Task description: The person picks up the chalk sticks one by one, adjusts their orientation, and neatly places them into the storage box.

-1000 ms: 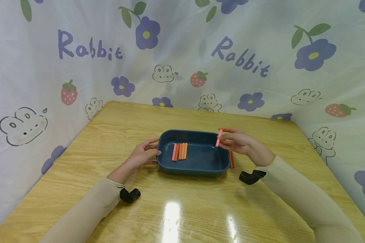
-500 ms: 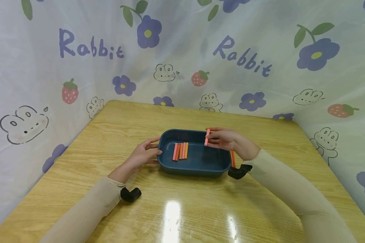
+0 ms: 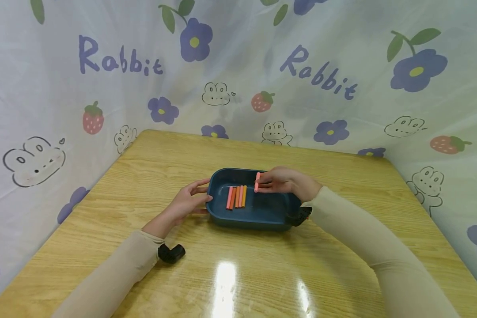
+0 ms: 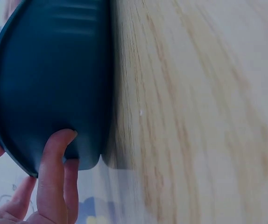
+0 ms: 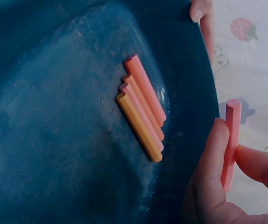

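A dark blue rectangular tub (image 3: pixel 250 224) stands on the wooden table, its open top up. My left hand (image 3: pixel 182 204) holds its left end, thumb over the rim and fingers against the outer wall, as the left wrist view shows. Inside, toward the left, several chalk sticks (image 3: pixel 240 197) in pink, orange and yellow lie side by side. My right hand (image 3: pixel 289 180) pinches one pink chalk stick (image 5: pixel 232 144) between thumb and fingers. It hovers over the tub, to the right of the row, with the stick roughly upright in the head view.
The wooden table (image 3: pixel 238 274) spreads around the tub, and a printed curtain (image 3: pixel 238 53) hangs behind it. A black camera mount (image 3: pixel 172 253) sits on the left wrist, another (image 3: pixel 300 216) on the right. The right wrist covers the spot beside the tub's right end.
My right hand has moved left with the pink chalk stick, from the tub's right end to near the row. Orange-red sticks outside that end are now mostly hidden. The left hand stays put.
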Tool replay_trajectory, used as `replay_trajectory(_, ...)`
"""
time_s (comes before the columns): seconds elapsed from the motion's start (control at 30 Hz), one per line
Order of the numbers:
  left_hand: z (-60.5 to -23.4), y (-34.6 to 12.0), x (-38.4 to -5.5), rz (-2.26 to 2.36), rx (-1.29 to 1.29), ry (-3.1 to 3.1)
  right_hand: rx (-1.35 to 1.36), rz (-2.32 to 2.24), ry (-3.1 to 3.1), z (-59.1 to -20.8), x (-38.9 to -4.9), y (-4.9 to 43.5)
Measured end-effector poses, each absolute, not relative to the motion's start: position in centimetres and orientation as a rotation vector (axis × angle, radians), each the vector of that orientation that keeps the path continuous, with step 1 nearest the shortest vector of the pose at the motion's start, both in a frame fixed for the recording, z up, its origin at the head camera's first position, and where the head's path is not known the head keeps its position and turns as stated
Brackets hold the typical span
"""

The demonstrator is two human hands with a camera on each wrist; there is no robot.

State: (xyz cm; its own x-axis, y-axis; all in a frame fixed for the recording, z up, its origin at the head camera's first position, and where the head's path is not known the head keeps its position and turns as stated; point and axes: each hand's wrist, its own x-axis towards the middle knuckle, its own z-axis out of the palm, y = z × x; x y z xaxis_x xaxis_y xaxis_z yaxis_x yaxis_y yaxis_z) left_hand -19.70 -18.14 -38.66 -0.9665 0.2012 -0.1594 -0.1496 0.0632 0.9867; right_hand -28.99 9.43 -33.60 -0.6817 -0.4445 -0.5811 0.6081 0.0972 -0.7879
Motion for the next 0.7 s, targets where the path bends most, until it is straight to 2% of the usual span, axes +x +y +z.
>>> replay_trajectory(0.7,-38.5,-18.3,-20.0,1.986,0.049,2.081,0.203,-1.341,1.728,-35.3,-30.5,6.5)
